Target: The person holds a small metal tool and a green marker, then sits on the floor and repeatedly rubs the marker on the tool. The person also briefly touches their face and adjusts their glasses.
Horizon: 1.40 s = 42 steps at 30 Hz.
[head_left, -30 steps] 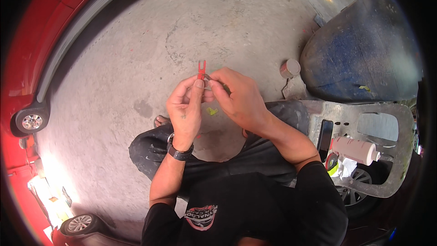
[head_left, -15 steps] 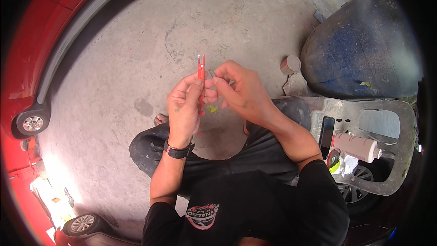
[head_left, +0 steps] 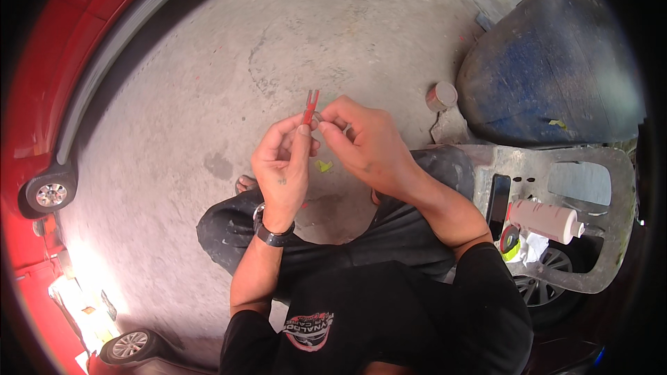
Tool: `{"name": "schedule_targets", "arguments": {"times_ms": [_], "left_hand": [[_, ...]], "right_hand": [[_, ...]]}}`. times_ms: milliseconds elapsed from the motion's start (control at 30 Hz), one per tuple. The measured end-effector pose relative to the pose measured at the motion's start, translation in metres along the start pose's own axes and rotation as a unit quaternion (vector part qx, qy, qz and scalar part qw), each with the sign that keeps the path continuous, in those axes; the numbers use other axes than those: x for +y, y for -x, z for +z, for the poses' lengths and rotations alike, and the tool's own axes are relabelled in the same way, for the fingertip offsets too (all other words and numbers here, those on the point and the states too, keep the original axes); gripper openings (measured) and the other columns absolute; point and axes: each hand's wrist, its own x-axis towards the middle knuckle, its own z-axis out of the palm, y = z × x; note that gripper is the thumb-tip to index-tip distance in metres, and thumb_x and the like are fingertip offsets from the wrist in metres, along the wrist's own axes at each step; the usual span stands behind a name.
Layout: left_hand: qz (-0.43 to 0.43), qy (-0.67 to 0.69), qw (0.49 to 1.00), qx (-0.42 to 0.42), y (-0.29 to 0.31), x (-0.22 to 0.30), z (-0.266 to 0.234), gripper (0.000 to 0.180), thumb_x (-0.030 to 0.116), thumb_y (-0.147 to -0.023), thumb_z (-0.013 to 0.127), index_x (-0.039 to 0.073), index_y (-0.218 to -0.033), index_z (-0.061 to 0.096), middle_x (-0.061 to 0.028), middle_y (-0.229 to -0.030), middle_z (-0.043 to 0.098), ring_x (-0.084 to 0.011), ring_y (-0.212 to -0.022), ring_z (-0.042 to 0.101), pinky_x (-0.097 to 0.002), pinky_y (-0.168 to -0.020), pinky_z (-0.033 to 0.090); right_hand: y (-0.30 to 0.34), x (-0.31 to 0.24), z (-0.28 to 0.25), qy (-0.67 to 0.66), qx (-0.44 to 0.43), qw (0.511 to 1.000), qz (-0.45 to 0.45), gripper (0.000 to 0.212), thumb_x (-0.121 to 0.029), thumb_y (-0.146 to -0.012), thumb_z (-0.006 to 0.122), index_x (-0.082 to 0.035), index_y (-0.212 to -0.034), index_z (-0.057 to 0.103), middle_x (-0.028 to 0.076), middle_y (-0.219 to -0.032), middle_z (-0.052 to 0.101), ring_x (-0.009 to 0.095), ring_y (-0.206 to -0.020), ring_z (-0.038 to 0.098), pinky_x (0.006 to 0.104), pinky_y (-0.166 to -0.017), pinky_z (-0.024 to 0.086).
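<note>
My left hand [head_left: 281, 167] is closed around a slim red forked piece [head_left: 310, 106], whose two prongs point away from me. Its lower part is hidden behind the thumb and fingers. Close beside it on the right, my right hand [head_left: 365, 139] has thumb and forefinger drawn together in a pinch against the piece's side. Between those fingertips shows a sliver of something thin and greyish, too small to name. Both hands are held up over the concrete floor, in front of my bent knees.
At right, a grey plastic chair [head_left: 601, 264] bears a white bottle [head_left: 545, 221], a dark phone [head_left: 498, 205], a roll of tape [head_left: 510, 237] and crumpled white paper [head_left: 531, 248]. Beyond stand a can [head_left: 442, 96] and a large blue drum [head_left: 549, 62]. A red car [head_left: 62, 48] is at left.
The red forked piece has tilted slightly to the right and its prongs sit a little lower. My left wrist has turned somewhat. Another person's foot has come into view at the far upper right.
</note>
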Motion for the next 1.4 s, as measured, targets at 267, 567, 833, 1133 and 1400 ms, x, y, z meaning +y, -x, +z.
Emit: {"name": "schedule_targets", "arguments": {"times_ms": [267,567,833,1133,1400], "left_hand": [[0.027,-0.053,0.998,0.003,0.001,-0.003,0.001,0.017,0.006,-0.100,0.062,-0.002,-0.115,0.068,-0.0022,-0.088,0.071,-0.0057,-0.073,0.064,-0.0202,-0.065,0.051],[0.070,-0.121,0.990,0.026,0.002,-0.011,0.002,0.015,0.002,-0.097,0.064,0.000,-0.110,0.071,-0.0039,-0.090,0.068,-0.0074,-0.073,0.066,-0.0212,-0.064,0.051],[0.166,-0.245,0.955,0.020,0.002,-0.009,0.005,0.014,0.000,-0.094,0.065,-0.001,-0.107,0.071,-0.0068,-0.084,0.065,-0.0107,-0.070,0.065,-0.0239,-0.062,0.050],[0.200,-0.297,0.933,0.043,-0.002,-0.012,0.002,0.012,0.001,-0.093,0.066,0.000,-0.103,0.072,-0.0074,-0.079,0.065,-0.0123,-0.066,0.061,-0.0263,-0.060,0.047],[0.219,-0.321,0.920,0.045,-0.004,-0.016,0.004,0.011,0.001,-0.092,0.067,0.001,-0.102,0.073,-0.0084,-0.079,0.065,-0.0146,-0.065,0.060,-0.0277,-0.059,0.047]], "right_hand": [[0.002,0.016,0.001,0.034,0.015,0.999,-0.036,0.009,-0.009,-0.096,0.061,-0.001,-0.098,0.061,0.006,-0.070,0.061,0.009,-0.058,0.047,0.0280,-0.052,0.039],[0.002,0.009,-0.001,0.041,0.007,0.999,-0.032,0.010,-0.007,-0.094,0.059,0.002,-0.092,0.055,0.017,-0.071,0.060,0.030,-0.061,0.055,0.0393,-0.055,0.042],[0.000,0.018,0.002,0.029,-0.002,1.000,-0.001,0.014,-0.011,-0.097,0.057,0.002,-0.090,0.056,0.008,-0.061,0.051,0.010,-0.054,0.048,0.0320,-0.049,0.039],[-0.002,0.022,0.015,0.158,0.016,0.986,-0.052,0.012,-0.007,-0.094,0.058,0.004,-0.095,0.053,0.023,-0.078,0.063,0.041,-0.071,0.065,0.0467,-0.059,0.048],[-0.006,0.024,0.014,0.200,-0.015,0.979,-0.027,0.025,-0.009,-0.090,0.063,0.008,-0.108,0.056,0.026,-0.090,0.067,0.042,-0.078,0.069,0.0472,-0.063,0.055]]}}
